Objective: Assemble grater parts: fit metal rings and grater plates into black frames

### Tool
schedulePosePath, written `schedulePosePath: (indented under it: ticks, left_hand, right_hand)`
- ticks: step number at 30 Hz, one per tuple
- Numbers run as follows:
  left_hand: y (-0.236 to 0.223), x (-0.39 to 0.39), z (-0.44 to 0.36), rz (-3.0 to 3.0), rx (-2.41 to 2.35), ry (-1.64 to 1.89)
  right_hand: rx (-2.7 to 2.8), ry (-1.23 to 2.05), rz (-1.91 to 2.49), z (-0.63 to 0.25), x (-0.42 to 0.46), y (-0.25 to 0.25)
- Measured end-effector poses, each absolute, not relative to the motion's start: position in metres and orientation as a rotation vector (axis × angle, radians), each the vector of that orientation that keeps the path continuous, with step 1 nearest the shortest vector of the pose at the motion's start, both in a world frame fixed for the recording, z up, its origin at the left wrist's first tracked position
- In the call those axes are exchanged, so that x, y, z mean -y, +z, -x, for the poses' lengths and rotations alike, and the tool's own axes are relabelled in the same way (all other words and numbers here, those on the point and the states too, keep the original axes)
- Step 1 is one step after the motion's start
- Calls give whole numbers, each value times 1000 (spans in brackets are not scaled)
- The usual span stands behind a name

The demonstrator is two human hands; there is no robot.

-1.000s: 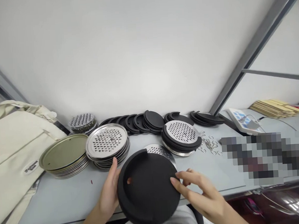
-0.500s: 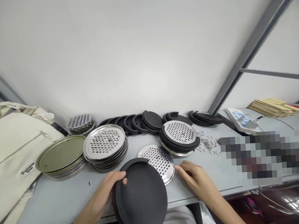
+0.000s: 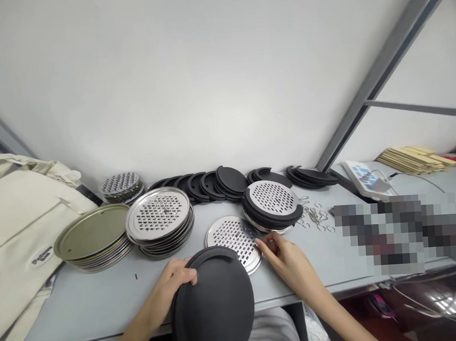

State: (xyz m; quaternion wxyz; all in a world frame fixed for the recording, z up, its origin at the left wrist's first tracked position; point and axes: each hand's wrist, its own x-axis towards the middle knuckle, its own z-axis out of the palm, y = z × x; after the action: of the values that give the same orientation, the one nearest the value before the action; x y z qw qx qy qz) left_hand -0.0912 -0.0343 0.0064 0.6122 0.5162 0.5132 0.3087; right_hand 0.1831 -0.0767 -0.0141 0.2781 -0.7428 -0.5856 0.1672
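Observation:
In my left hand (image 3: 176, 279) is a black round plastic holder (image 3: 216, 305) with a raised curved rim. The thumb lies over its face, and the holder tilts up at the table's front edge. My right hand (image 3: 281, 257) grips the right edge of a round metal grater plate (image 3: 232, 237) lying on the table, its fingers curled together. Just behind that hand sits a grater plate framed by a black holder (image 3: 274, 198), on top of a small stack. Left of it stands a stack of silver grater plates (image 3: 161, 215).
Olive-coloured round trays (image 3: 95, 232) are stacked beside a cream canvas bag (image 3: 23, 239). Several black holders (image 3: 198, 186) lean along the wall. Metal rings (image 3: 315, 214) lie loose at right, before a white-and-blue box (image 3: 367, 177) and wooden strips (image 3: 413, 160).
My right hand has moved left and taken hold of the grater plate's edge. The black holder is tilted slightly more upright, and my left thumb has shifted a little on it.

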Motion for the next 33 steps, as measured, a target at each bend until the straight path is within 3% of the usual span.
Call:
schedulePosePath:
  ticks: [6,20,33]
  left_hand:
    - [12,41,79,-1357,-1147,666]
    - [8,42,85,-1240,-1291,711]
    - [1,37,95,-1143,-1235,757]
  right_hand:
    - [1514,485,1934,-180,73,-14]
    - [1132,1100,1314,-169,73,-14]
    - [1204,1121,1286,-166,84,14]
